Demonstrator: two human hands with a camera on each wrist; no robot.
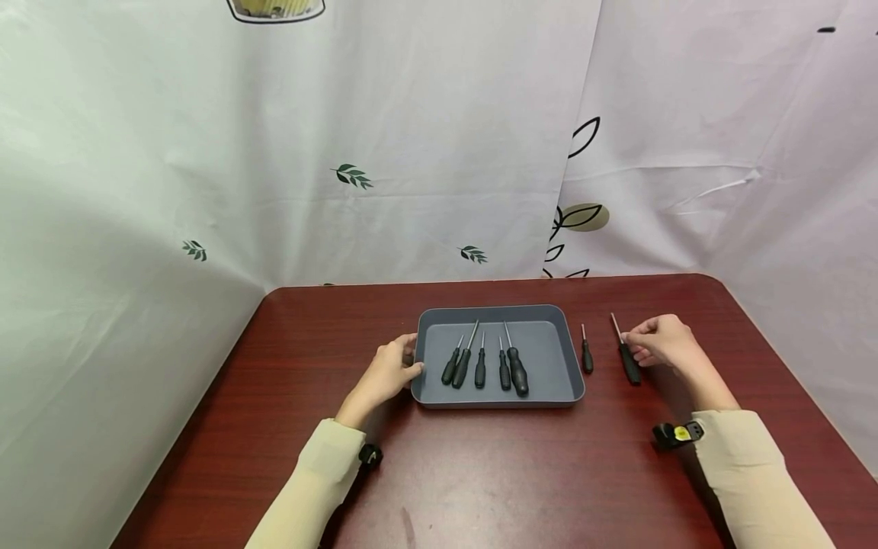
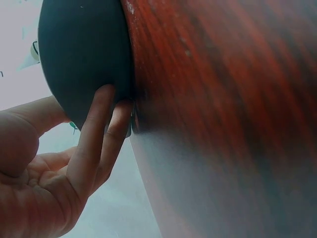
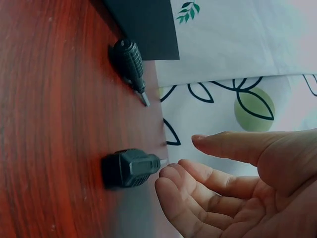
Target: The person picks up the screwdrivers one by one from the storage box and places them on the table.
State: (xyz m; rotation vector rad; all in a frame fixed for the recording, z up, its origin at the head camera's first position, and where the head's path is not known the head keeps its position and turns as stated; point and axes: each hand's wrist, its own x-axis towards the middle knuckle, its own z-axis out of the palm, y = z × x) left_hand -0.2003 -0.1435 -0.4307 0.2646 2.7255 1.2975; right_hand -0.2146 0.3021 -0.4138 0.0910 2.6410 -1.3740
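Note:
My left hand [image 1: 387, 371] grips the left rim of a grey tray [image 1: 546, 358]. In the left wrist view, fingers [image 2: 89, 144] lie on the tray's outer wall, while the thumb reaches over the rim. Several black-handled screwdrivers [image 1: 517, 372] lie side by side in the tray, shafts pointing away. To the right, my right hand [image 1: 661, 341] is beside the shaft of a larger black screwdriver [image 1: 629, 366] on the table. The right wrist view shows its thumb and fingertips apart, just beyond that handle [image 3: 130, 168]; any contact with the shaft is hidden.
A small black screwdriver [image 1: 587, 358] lies between the tray and the larger one. The dark red wooden table [image 1: 521, 473] has a white cloth [image 1: 425, 137] with leaf prints hanging behind it and at its sides.

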